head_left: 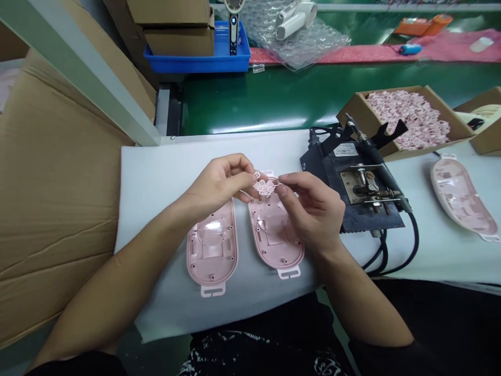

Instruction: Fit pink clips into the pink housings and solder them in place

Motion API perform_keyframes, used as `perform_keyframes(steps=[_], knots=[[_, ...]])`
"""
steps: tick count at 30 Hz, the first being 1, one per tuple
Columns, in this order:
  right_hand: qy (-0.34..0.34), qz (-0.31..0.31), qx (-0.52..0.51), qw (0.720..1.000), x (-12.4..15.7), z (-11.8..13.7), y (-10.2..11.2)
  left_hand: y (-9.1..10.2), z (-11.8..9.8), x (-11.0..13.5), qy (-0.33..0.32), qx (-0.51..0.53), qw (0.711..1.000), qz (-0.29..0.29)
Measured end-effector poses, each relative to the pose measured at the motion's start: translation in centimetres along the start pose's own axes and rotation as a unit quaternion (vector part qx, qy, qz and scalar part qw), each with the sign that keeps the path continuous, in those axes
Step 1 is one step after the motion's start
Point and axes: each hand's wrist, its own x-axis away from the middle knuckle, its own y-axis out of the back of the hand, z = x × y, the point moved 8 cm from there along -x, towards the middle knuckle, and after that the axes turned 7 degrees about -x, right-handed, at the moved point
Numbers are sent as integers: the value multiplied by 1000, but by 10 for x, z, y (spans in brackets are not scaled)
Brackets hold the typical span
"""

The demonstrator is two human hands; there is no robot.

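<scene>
My left hand (pixel 230 180) is closed on a small cluster of pale pink plastic parts (pixel 265 188), some round with holes in them. From the right, my right hand (pixel 309 206) pinches at the edge of the same cluster; its thumb and forefinger meet there. Two pink plastic shells lie on the white table cover below: the left shell (pixel 213 250) under my left wrist, and the right shell (pixel 276 237) directly beneath both hands. Each shell has a pale slotted tab at its near end. My hands hide the far part of the right shell.
A black soldering feeder-like device (pixel 352 177) with cables stands to the right. Behind it is a carton of small pink parts (pixel 415 117). Another pink shell (pixel 464 196) lies at far right. A blue tray (pixel 199 64) and a metal post (pixel 90 73) are at the left.
</scene>
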Motion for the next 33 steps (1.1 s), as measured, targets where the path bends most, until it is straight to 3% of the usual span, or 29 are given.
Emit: perform_keyframes(steps=[4,8,10,19,23,27,33], knots=[[5,-16,-2,1000,1,1,3,2,-1,1,-16,20,1000,-9],[15,-31,-11,999,1,2,6,-14,1,5,1,-43,995,91],[23,-36,-15,999,1,3,6,-19,-3,8,-16,-96,989,114],[34,-43,-79,995,2,0,4,-11,-14,9,-75,-169,982,23],[26,-38,-78,996,2,-1,4,-10,-14,8,-90,-209,973,28],[9,-25,-61,998,1,-2,3,-13,-18,8,-124,-306,944,19],[-37,59,-135,988,1,-3,-8,-23,-20,12,-162,-330,928,70]])
